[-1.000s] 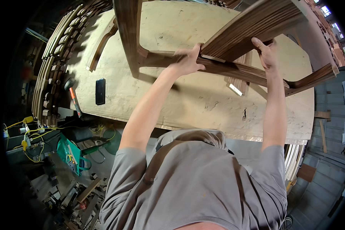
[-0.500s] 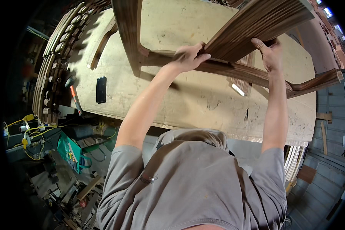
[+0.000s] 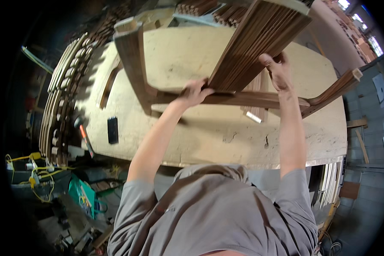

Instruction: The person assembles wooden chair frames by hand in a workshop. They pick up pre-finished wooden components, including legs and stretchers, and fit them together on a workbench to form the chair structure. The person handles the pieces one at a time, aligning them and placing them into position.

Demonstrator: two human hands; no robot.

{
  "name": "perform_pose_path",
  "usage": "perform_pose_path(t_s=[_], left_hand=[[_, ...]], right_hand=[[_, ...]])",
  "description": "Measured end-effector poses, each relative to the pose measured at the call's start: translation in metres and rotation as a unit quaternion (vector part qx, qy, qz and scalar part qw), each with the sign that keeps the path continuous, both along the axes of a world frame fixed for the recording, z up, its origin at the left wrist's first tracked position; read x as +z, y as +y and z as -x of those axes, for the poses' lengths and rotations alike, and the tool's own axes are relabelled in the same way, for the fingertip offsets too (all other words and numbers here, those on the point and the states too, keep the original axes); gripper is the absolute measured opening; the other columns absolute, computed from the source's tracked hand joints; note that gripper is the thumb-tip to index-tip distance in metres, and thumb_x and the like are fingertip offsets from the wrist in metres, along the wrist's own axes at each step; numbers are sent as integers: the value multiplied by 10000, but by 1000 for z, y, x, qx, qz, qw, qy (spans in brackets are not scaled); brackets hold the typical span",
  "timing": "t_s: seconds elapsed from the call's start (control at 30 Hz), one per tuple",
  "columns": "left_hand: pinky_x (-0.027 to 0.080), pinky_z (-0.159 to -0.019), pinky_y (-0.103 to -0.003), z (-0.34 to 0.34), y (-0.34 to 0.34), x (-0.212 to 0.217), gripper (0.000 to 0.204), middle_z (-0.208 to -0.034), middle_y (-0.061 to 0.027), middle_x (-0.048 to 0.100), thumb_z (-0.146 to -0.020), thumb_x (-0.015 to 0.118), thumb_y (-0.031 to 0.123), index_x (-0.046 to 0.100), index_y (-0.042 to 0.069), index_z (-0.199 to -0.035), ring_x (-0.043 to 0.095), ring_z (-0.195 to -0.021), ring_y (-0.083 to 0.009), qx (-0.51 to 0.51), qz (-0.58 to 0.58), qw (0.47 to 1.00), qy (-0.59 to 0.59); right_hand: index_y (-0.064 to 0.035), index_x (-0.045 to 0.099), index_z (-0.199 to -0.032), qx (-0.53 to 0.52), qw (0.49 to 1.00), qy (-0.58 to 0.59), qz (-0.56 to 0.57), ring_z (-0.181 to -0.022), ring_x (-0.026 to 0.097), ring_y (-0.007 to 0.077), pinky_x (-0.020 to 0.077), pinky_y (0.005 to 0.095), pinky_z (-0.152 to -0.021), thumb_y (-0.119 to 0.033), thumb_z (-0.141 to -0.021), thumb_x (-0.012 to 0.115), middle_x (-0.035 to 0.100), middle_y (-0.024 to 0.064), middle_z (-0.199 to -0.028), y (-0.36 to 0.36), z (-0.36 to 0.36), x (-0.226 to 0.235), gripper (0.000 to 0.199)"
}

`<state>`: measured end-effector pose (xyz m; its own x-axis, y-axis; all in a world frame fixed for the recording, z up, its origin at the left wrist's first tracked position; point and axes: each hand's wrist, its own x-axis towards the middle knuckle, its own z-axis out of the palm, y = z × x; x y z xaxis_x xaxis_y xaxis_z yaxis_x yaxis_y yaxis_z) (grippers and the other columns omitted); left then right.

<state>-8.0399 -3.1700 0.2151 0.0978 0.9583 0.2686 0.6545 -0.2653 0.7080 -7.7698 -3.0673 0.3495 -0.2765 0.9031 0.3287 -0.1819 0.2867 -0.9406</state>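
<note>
A dark brown wooden frame stands on the worktable, with an upright post [image 3: 132, 64] at left, a long crossbar [image 3: 247, 98] and a curved arm [image 3: 335, 91] at right. From the crossbar a wide grooved wooden slat [image 3: 260, 42] rises, tilted away to the upper right. My left hand [image 3: 192, 93] is closed over the crossbar beside the slat's lower corner, its fingertips touching that corner. At the slat's right edge my right hand [image 3: 278, 72] grips with the thumb on the near face; its other fingers are partly hidden.
A pale board [image 3: 192, 147] covers the table. On it lie a black phone [image 3: 112, 130], a curved wooden piece [image 3: 109, 85] and a white-ended piece [image 3: 254, 117] under the frame. A hammer [image 3: 85, 138] with an orange handle and stacked wooden parts [image 3: 59, 100] are at left.
The view has shifted, so the table and frame sit lower in the picture. Both hands keep their places on the crossbar and the slat.
</note>
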Motion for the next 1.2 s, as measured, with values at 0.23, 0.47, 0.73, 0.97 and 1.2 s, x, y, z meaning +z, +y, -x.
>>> perform_pose_path(t_s=[0.23,0.47,0.73,0.97,1.2], left_hand=[[493,-740,-399,-3,-4,21,288,-899,-190,683,-882,677,255,598,37,-1051,654,-894,-374,-6,61,995,-78],[504,-799,-407,-1,-12,15,338,-989,-193,687,-896,663,322,608,73,-1116,650,-967,-374,10,71,997,12],[502,-803,-342,-5,-5,39,461,-1018,-196,704,-866,719,233,583,24,-1254,672,-901,-291,21,175,984,27],[479,-745,-394,-1,-5,8,254,-848,-205,663,-920,642,250,610,22,-1028,637,-851,-361,-20,41,995,-91],[457,-664,-441,-5,-11,24,218,-774,-207,620,-954,598,249,577,34,-973,586,-730,-395,-27,126,990,-64]], right_hand=[[-42,591,-1109,-187,962,80,-185,-968,492,109,364,259,-948,-443,-965,617,591,-9,-1026,25,31,100,427],[-20,556,-919,-294,902,87,-304,-769,456,82,404,216,-731,-419,-1003,557,544,-17,-817,16,52,99,407],[53,612,-1056,-416,869,-45,-263,-878,577,173,472,300,-811,-477,-1020,482,657,100,-991,10,48,92,547],[56,590,-1188,-400,891,52,-207,-1017,606,208,468,324,-905,-535,-1022,404,656,138,-1133,11,27,64,641],[22,616,-1122,-408,880,39,-239,-939,583,166,453,308,-863,-591,-992,434,653,86,-1032,3,26,59,652]])
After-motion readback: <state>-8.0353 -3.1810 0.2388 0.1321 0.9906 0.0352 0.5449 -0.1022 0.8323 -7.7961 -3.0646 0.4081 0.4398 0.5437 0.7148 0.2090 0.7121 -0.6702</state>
